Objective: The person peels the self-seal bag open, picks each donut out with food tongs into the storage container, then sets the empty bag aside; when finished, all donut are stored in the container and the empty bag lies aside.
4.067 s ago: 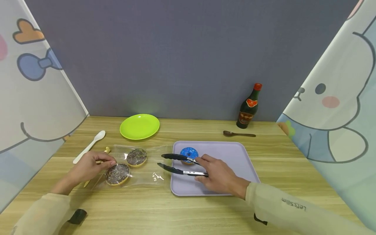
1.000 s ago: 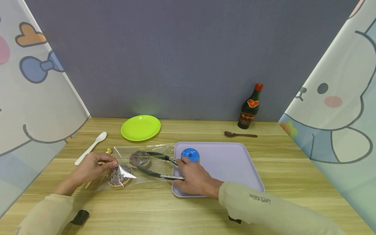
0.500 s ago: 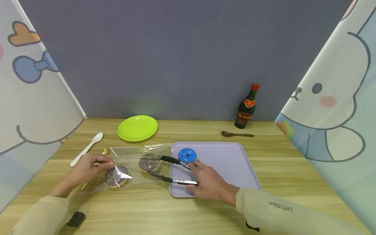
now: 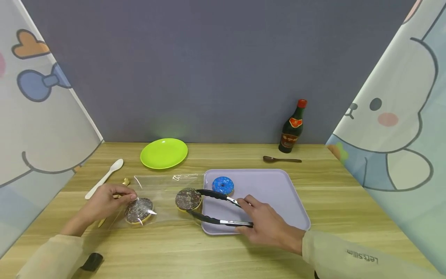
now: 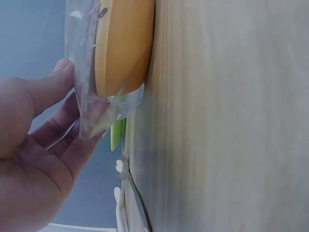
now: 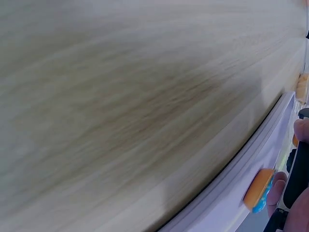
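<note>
Left hand pinches the left end of a clear plastic bag between thumb and fingers. In the left wrist view, the fingers lie behind the film, beside the tan side of a doughnut. One chocolate doughnut lies in the bag just by that hand. Right hand grips black-and-silver tongs, whose tips lie either side of a second chocolate doughnut near the bag's right end. Behind the tongs, a blue doughnut sits on the lilac tray.
A green plate stands at the back left. Left of the bag lie a white spoon and a gold-coloured utensil, partly hidden by the hand. A dark wooden spoon and a bottle are at the back right.
The right hand first reached left with the tongs into the bag, then drew back right. The second chocolate doughnut has slid right, towards the tray. The left hand has kept its pinch.
</note>
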`<state>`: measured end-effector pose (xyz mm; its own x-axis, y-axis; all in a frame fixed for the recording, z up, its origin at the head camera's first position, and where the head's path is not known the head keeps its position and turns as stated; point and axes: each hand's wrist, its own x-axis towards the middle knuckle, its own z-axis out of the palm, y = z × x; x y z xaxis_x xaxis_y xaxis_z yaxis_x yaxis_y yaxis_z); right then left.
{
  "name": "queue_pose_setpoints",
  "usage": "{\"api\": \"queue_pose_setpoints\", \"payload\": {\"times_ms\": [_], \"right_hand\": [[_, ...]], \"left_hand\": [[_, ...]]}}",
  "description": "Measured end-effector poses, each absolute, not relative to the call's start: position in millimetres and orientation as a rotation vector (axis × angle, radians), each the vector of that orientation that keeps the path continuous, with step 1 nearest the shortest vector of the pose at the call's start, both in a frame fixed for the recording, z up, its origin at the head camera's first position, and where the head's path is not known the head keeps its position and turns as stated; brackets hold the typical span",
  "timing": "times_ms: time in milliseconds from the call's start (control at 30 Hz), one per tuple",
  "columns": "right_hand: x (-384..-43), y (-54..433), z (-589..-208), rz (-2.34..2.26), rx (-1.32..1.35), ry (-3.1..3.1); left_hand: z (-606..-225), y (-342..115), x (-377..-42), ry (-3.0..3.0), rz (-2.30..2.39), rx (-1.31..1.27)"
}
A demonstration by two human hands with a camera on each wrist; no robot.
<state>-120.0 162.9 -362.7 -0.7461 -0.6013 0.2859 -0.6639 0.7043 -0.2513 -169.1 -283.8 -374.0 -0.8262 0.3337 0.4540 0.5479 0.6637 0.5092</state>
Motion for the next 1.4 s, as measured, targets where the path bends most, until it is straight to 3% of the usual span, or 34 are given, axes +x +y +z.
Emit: {"api": "queue_pose_setpoints", "payload": {"times_ms": [600, 1400], "right_hand": [[-109, 225, -373, 0.523, 1.049, -2.556], [-109, 283, -372, 0.473, 0.740, -2.586]], "left_hand": [[-373, -283, -170, -2.585, -0.973, -0.667], [-375, -284, -171, -2.582, -0.966, -0.670]]}}
